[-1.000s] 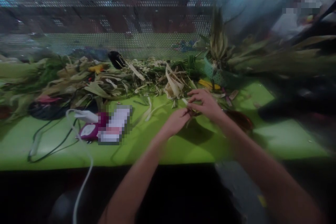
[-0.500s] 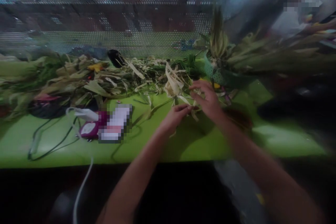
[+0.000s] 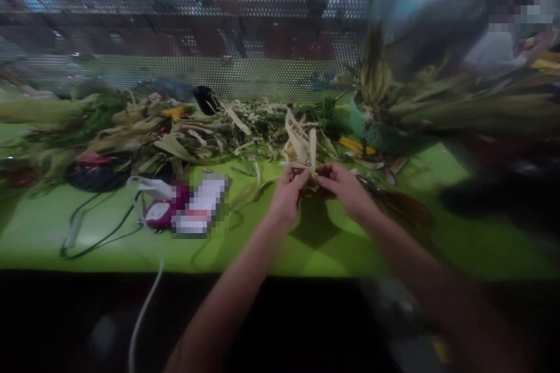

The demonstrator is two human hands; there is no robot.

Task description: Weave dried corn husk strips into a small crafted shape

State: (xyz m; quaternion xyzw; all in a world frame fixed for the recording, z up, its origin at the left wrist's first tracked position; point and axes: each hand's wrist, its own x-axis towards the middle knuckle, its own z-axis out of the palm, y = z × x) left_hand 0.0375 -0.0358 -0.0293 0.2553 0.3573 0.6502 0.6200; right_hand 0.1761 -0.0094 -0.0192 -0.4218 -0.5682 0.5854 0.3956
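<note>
A pale bundle of dried corn husk [image 3: 300, 143] stands up between my two hands over the green tabletop [image 3: 258, 245]. My left hand [image 3: 289, 189] pinches its base from the left, thumb and fingers together. From the right, my right hand [image 3: 341, 183] is closed on the same base, its fingertips close to the left thumb. One husk strip rises upright from the pinch, and another lies across it. The exact spot under the fingertips is hidden.
Loose husks and green scraps [image 3: 245, 122] lie along the back by a perforated metal screen [image 3: 280, 76]. Left are a blurred-out phone [image 3: 202, 204], a purple device [image 3: 164, 210] and a white cable [image 3: 146, 309]. A green basket [image 3: 380, 131] holds long husks; beyond it sits another person [image 3: 494, 49].
My right hand has come down and left from above the husk, and its fingers have closed on the base beside my left hand. The view has shifted slightly.
</note>
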